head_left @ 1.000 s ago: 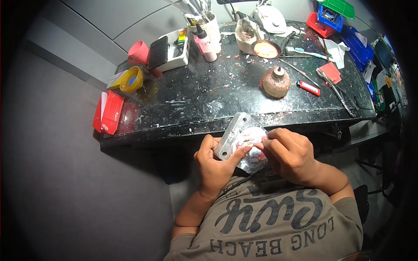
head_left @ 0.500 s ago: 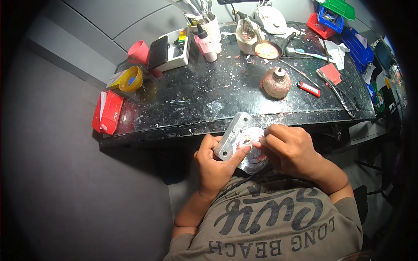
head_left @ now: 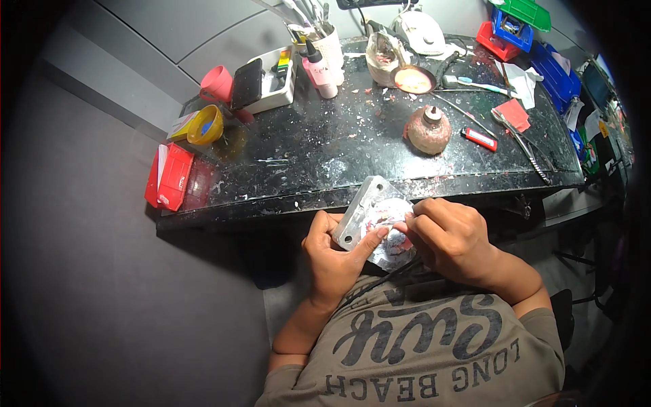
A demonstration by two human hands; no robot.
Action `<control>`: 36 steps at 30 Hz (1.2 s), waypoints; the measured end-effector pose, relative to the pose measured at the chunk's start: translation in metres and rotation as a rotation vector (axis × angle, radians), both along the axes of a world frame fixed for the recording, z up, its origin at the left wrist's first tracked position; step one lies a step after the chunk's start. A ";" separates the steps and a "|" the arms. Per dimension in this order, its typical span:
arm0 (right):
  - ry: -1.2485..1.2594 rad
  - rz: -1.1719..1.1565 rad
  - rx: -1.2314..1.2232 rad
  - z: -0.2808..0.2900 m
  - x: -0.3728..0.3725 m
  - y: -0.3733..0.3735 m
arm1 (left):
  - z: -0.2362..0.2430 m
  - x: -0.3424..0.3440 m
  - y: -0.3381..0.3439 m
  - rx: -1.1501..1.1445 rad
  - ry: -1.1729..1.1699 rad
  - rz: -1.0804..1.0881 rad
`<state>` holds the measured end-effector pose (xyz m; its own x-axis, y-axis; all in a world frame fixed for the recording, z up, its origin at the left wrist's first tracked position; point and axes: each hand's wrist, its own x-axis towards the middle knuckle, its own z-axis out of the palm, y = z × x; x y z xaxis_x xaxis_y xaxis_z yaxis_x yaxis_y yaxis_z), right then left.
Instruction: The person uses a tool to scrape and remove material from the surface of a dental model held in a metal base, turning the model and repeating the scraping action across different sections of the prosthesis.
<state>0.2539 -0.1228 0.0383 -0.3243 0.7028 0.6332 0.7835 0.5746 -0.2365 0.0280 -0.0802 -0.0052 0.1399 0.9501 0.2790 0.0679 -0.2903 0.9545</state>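
My left hand (head_left: 336, 261) grips a flat silver metal block (head_left: 366, 214) with pink smears on its face, thumb laid across the front. The block is held just below the near edge of the black workbench (head_left: 325, 146), over my lap. My right hand (head_left: 451, 237) is curled against the block's right side, fingertips pinched at its surface; whether it holds a small tool there is hidden. A shiny rounded metal part (head_left: 397, 251) shows beneath the block between both hands.
On the bench stand a round pinkish lump (head_left: 428, 129), a red lighter (head_left: 479, 138), long tongs (head_left: 525, 149), a pink bottle (head_left: 319, 68), a cup of tools (head_left: 325, 37), a yellow bowl (head_left: 205, 124), a pink cup (head_left: 217, 83) and a red box (head_left: 171, 178). Coloured bins (head_left: 522, 27) sit far right.
Both hands stay on the block; my right fingers have shifted slightly along its right side. Nothing on the bench has moved.
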 end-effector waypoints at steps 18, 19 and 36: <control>-0.015 0.014 0.033 0.004 0.002 0.003 | -0.004 0.000 0.001 0.038 0.002 0.005; -0.034 0.031 -0.002 0.006 0.003 0.002 | -0.004 0.000 0.001 0.060 0.011 -0.002; -0.031 0.002 -0.023 0.003 0.003 0.002 | 0.001 0.001 -0.003 0.075 0.057 -0.002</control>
